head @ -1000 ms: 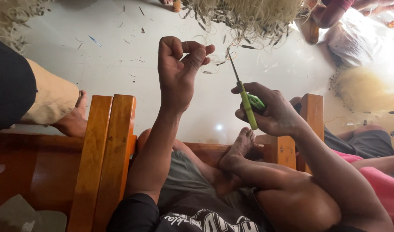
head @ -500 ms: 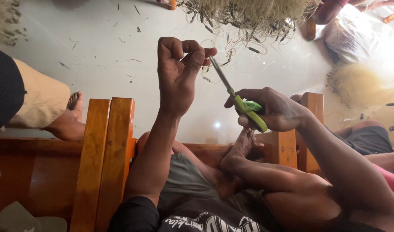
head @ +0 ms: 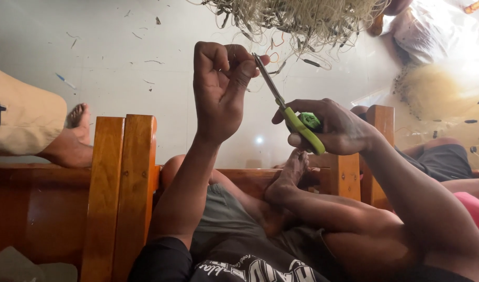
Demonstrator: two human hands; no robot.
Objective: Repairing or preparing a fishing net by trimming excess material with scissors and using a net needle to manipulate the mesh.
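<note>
Two hands are up in front of the person. The left hand [head: 218,89] is curled into a loose fist, with the thumb and first finger pressed together at the top. They seem to pinch something very thin — maybe a strand — but it is too fine to see for sure.

The right hand [head: 336,128] is wrapped around the green handles of a pair of scissors [head: 286,107]. The grey blades point up and to the left, and their tip is right beside the left thumb. The blades look nearly shut — I cannot tell if they touch the strand.

Just above both hands, at the top edge of the floor [head: 119,57], lies a big tangled heap of pale net [head: 297,18] with a few dark bits in it. Little scraps are scattered over the white floor.

Below the hands is a wooden bench [head: 122,188] with thick brown slats. The person's legs are folded on it, with one foot [head: 291,175] tucked under the right hand.

Near the left edge, another person's bare foot [head: 77,122] rests on the floor, next to tan shorts [head: 25,117]. A second pale heap [head: 433,94] sits near the right edge.
</note>
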